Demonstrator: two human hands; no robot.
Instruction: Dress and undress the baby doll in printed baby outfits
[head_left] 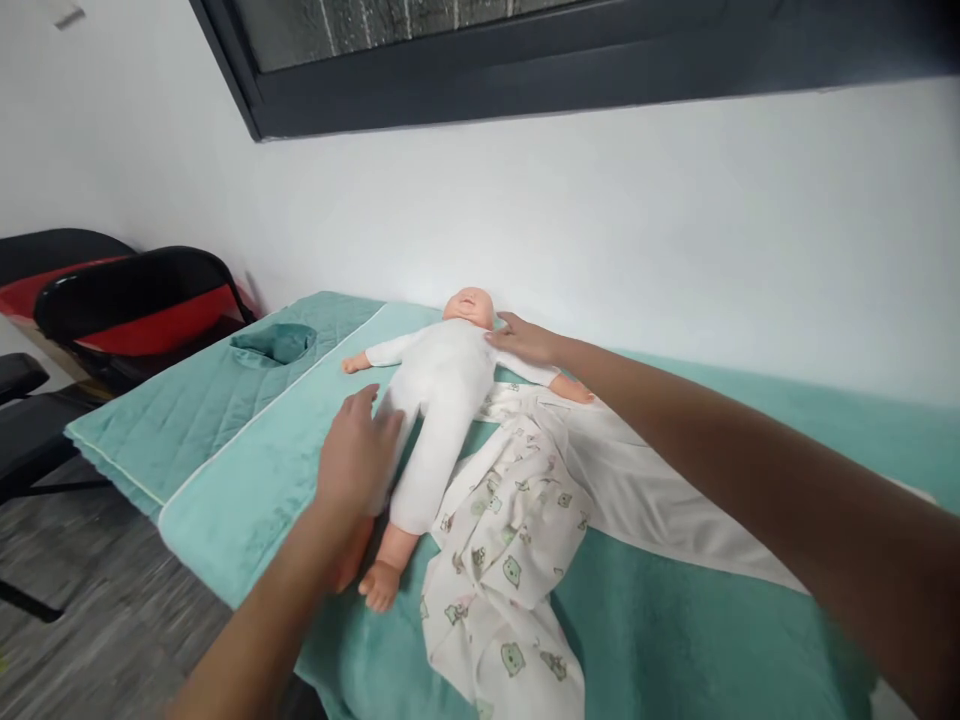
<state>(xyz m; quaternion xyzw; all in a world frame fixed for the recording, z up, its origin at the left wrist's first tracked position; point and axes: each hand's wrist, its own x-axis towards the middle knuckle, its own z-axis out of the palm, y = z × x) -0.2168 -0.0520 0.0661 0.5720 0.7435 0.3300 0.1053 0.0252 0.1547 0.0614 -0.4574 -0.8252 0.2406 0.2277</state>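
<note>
A baby doll (439,400) in a white bodysuit lies on its back on a teal padded table (225,470), head toward the wall. My left hand (360,455) rests flat on the doll's near leg and hip, fingers stretched out. My right hand (525,340) lies on the doll's shoulder beside its neck, fingers extended. A white cloth printed with green bears (502,560) is bunched beside the doll's legs and hangs over the table's front edge. A plain white cloth (652,490) is spread under my right forearm.
A small dark green cloth (274,343) lies near the table's far left corner. Black and red folding chairs (127,300) stand left of the table. A white wall with a dark window frame (525,80) is behind. Grey floor (90,600) is at lower left.
</note>
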